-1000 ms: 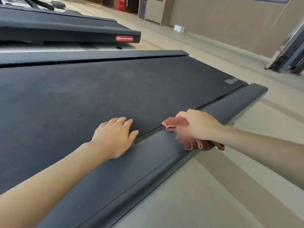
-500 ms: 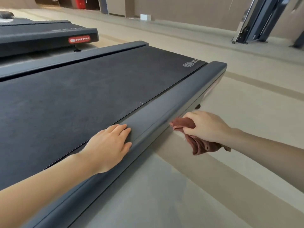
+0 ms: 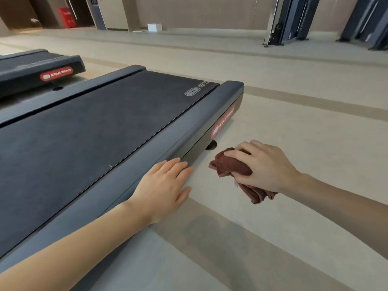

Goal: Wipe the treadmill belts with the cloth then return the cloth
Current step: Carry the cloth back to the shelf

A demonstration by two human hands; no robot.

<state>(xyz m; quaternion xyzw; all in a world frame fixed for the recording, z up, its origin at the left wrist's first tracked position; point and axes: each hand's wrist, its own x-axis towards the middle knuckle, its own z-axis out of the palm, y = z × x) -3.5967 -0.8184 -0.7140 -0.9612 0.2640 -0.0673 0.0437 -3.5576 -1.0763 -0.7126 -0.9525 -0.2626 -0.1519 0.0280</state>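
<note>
Cloth (image 3: 231,168) (brown, bunched) is held in the grip of the right hand (image 3: 266,166), just beside the rail (image 3: 189,127); left hand (image 3: 163,190) rests flat on the rail, grip wide.

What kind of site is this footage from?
Most likely a gym floor: a Star Trac treadmill with a second treadmill beside it, and tall dark equipment frames by the far wall.

Bare forearms, bare wrists, a bare left hand (image 3: 162,185) and right hand (image 3: 264,166).
</note>
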